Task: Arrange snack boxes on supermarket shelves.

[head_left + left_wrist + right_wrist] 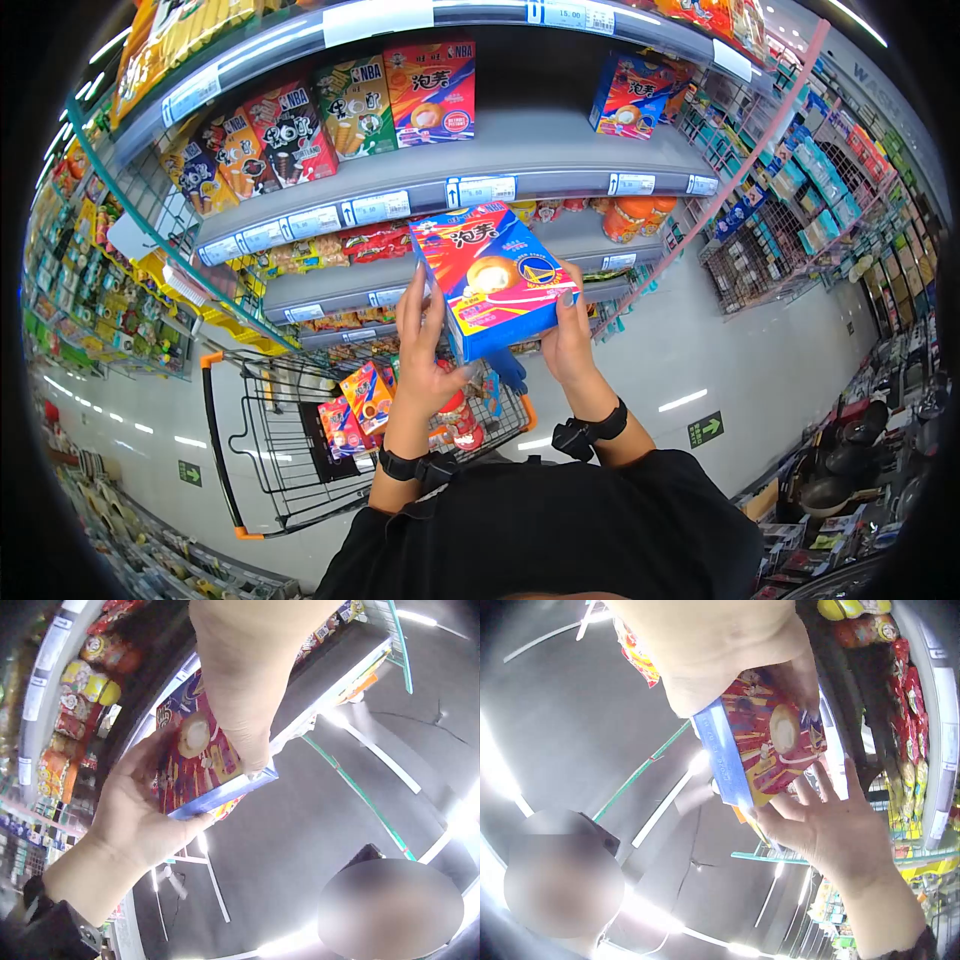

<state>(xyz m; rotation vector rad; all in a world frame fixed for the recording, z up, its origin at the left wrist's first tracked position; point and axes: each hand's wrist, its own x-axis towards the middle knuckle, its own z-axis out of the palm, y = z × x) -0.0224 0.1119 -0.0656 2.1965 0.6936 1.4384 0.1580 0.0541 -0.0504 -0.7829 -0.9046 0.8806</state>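
A red and blue snack box with a cream puff pictured on its front is held between both hands, before the shelf and tilted up toward the head camera. My left hand grips its left side, fingers along the edge and thumb near the lower corner. On the opposite side my right hand grips the lower right corner, thumb at the front. From the left wrist, the right hand shows around the far side of the box. The right wrist view shows the box's blue narrow side.
Similar boxes stand on the shelf, with another box at its right. Below left is a shopping cart with orange corners, holding snack boxes and red-lidded containers. Wire racks flank the aisle.
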